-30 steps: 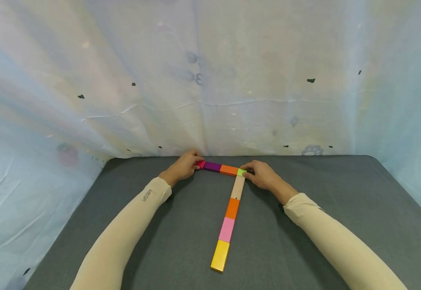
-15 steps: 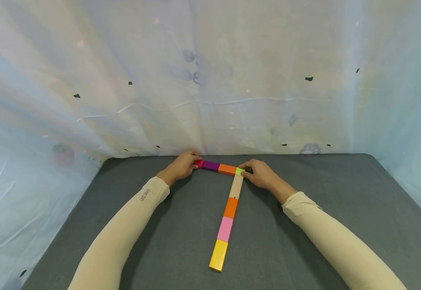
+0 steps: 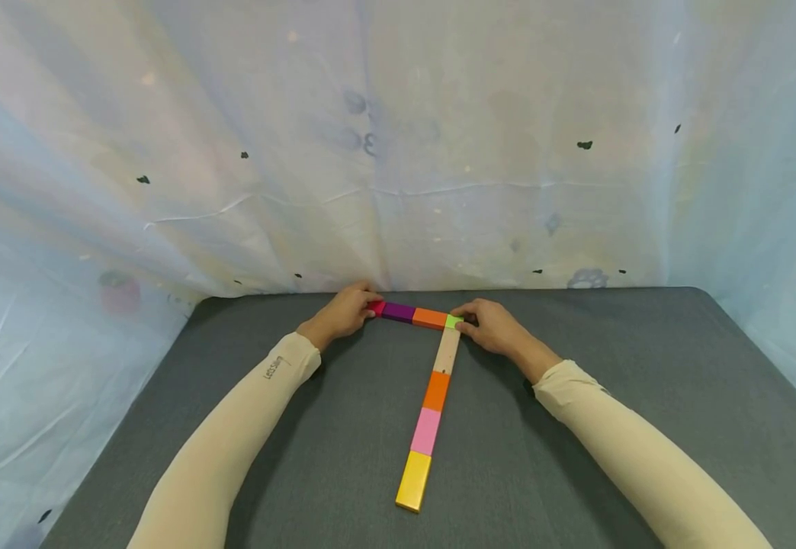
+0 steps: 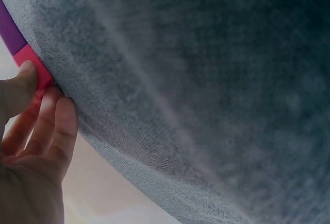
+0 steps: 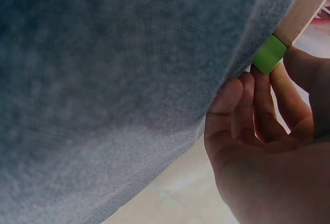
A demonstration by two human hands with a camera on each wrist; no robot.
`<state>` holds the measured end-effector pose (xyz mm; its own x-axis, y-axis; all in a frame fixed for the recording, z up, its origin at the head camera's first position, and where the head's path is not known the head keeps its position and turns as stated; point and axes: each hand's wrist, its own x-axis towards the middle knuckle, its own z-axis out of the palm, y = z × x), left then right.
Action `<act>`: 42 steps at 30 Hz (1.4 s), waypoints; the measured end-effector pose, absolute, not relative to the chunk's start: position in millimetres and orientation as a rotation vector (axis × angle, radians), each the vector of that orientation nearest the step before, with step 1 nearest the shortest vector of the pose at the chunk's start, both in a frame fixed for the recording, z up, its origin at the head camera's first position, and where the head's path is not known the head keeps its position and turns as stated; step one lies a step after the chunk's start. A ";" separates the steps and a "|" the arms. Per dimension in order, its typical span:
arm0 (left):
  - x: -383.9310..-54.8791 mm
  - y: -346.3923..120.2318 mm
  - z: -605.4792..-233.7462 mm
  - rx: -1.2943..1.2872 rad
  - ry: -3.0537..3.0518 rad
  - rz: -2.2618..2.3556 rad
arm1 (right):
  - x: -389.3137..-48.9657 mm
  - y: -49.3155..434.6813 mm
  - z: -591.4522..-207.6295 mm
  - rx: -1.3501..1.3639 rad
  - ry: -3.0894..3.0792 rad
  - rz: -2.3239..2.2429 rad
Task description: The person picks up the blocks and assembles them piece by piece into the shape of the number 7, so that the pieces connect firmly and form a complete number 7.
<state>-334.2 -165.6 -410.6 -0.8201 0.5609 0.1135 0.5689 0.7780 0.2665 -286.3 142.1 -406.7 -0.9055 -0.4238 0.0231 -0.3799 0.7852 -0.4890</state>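
Flat coloured blocks lie end to end on the grey cloth in two rows that meet at a corner. At the far row's left end, my left hand (image 3: 343, 313) pinches a red block (image 4: 35, 67) between thumb and fingers. A purple block (image 3: 398, 312) and an orange block (image 3: 430, 319) follow to its right. The corner piece is a small green block (image 3: 453, 322), pinched by my right hand (image 3: 497, 329). From there a bare wood block (image 3: 447, 350), another orange block (image 3: 437, 390), a pink block (image 3: 426, 431) and a yellow block (image 3: 413, 482) run toward me.
Dark grey cloth covers the table (image 3: 576, 427). Right behind its far edge hangs a pale printed curtain (image 3: 439, 152), which also closes off both sides. The far row of blocks lies near that edge.
The head view has shifted very slightly. Both hands keep their hold at the two ends of the far row, and the blocks stay in line.
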 end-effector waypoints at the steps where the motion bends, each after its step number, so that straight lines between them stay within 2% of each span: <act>1: -334.1 -165.8 -410.6 -0.933 -2.939 -0.456 | -286.0 142.0 -406.6 -0.650 2.886 -0.762; 19: -330.9 -170.6 -414.4 -0.974 -2.863 -0.525 | -284.8 141.7 -408.7 -0.706 2.903 -0.745; 30: -325.7 -172.7 -413.8 -0.913 -2.909 -0.622 | -281.8 145.8 -410.3 -0.741 2.956 -0.735; 42: -293.1 -188.9 -416.6 -0.834 -2.829 -0.367 | -267.9 158.5 -408.8 -0.754 3.083 -0.498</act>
